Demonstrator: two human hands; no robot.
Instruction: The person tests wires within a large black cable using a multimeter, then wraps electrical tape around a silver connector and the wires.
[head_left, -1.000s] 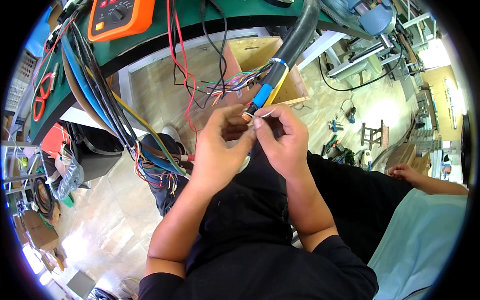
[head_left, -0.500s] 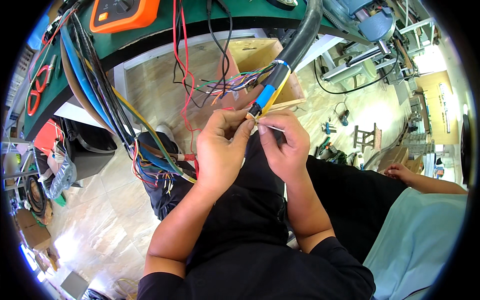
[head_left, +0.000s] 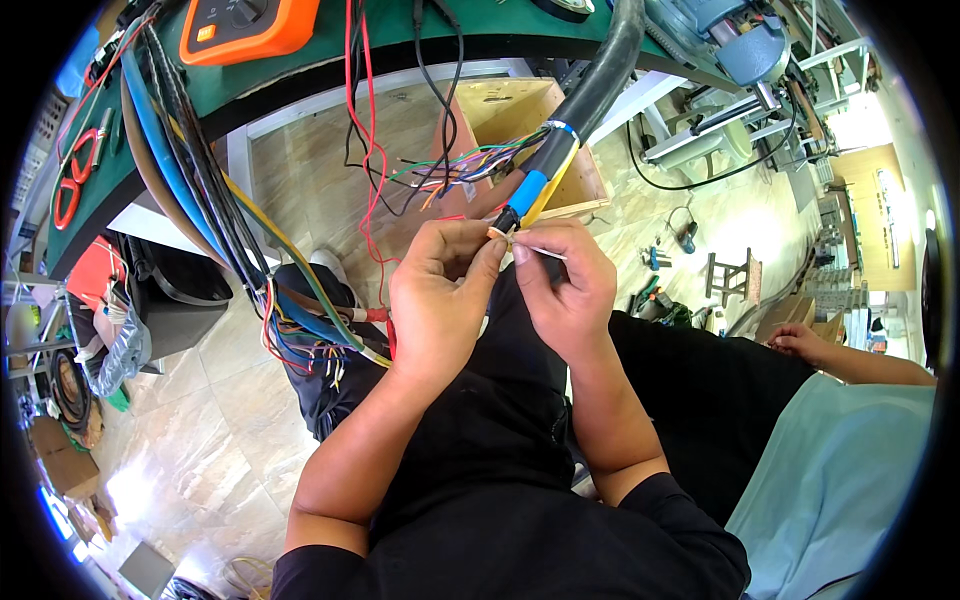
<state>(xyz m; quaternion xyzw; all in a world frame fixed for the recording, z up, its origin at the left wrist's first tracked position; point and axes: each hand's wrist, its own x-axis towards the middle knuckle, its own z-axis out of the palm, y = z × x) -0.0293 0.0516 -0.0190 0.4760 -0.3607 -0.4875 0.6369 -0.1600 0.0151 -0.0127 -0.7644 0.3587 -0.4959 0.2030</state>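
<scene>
A thick black cable (head_left: 603, 88) hangs over the bench edge, its stripped end between my hands. Its blue core (head_left: 529, 192), a black core and a yellow core (head_left: 556, 183) run down to my fingertips. My left hand (head_left: 440, 290) is closed, thumb and fingers pinching the cable end, where a white cable tie (head_left: 545, 252) loops round it. With thumb and forefinger closed, my right hand (head_left: 565, 285) pinches this tie beside the loop; its thin tail sticks out over the fingers. Thin coloured wires (head_left: 470, 168) fan out left of the cable. My fingers partly hide the loop.
Another multi-core cable (head_left: 215, 210) hangs at the left. On the green bench (head_left: 330, 25) lie an orange meter (head_left: 245, 30) and red-handled scissors (head_left: 75, 180). A wooden box (head_left: 500, 105) stands below. Another person's hand (head_left: 795, 342) is at right; tools lie on the floor.
Both hands have shifted very slightly left. The cable tie's tail has shifted slightly with my right hand. The grips look the same.
</scene>
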